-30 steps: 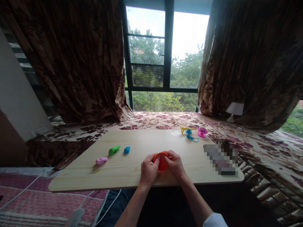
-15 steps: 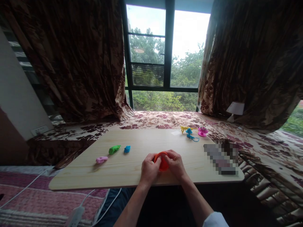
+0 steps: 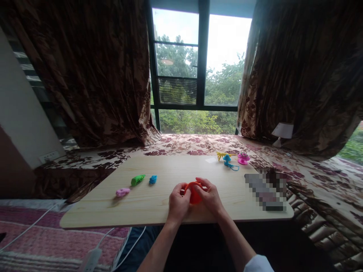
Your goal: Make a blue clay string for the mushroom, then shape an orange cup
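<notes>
Between both hands, close to the table's near edge, is an orange-red bowl-shaped piece (image 3: 195, 197) with a raised, curved rim. It looks like modelling clay, though I cannot be sure of the material. My left hand (image 3: 179, 201) grips its left side, thumb at the rim and fingers curled around the outside. My right hand (image 3: 210, 196) holds the right side, its thumb pressed over the rim into the hollow. The fingers hide much of the piece's sides.
Left on the wooden table (image 3: 93, 209) lie a pink lump (image 3: 122, 192), a green lump (image 3: 138, 180) and a blue lump (image 3: 152, 179). At the back right are a blue mushroom shape (image 3: 227, 159), a yellow piece (image 3: 220, 155) and a pink piece (image 3: 243, 158). A blurred-out object (image 3: 265, 190) lies right.
The right hand's fingers have shifted slightly around the orange-red piece, with the index finger raised a little. Both hands keep their hold, and the lumps on the table stay put.
</notes>
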Available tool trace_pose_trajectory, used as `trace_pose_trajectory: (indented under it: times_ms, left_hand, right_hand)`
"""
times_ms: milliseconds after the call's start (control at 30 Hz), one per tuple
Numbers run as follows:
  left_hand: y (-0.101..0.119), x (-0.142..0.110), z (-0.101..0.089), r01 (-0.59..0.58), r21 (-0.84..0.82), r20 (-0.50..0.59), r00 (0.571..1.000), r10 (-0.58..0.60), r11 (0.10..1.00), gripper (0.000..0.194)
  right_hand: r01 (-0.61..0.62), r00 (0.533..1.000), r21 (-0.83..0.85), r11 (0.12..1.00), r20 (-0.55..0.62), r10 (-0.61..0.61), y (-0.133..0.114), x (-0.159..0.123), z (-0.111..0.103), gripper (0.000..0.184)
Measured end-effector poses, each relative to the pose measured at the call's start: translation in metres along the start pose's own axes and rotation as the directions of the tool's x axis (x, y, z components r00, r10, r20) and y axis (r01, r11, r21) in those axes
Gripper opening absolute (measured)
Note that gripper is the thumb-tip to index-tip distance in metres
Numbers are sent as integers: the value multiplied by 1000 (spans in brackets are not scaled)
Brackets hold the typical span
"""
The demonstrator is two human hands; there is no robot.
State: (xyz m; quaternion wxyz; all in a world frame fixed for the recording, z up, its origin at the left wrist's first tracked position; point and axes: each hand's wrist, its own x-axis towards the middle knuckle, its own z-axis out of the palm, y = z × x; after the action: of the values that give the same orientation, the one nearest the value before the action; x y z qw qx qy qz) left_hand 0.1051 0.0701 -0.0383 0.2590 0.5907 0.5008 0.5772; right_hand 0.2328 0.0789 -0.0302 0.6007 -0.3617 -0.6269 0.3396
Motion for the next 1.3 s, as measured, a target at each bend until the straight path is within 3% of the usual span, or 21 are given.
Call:
trace_pose_trajectory:
  times_ms: [133,700,900,1300]
  left_hand:
    - [-1,0,1,-5,0,18,1000,5,1000,25]
    - [3,0,1,-45,-9,45,998,45,999,23]
    - [2,0,0,4,-15,8,1000,-4,1000,26]
    - [3,-1,-1,-24,1,69,997,24,1000,24]
  right_hand:
    - [18,1000,-19,1000,18,-17,-2,-1,-2,16]
    - [37,999,-50,998,-3,-37,-3,-3,-2,18]
    - [17,999,-41,999,-29,-18,0,0,1,22]
    - [49,999,-81,995,-13,-50,-3,-2,-2,15]
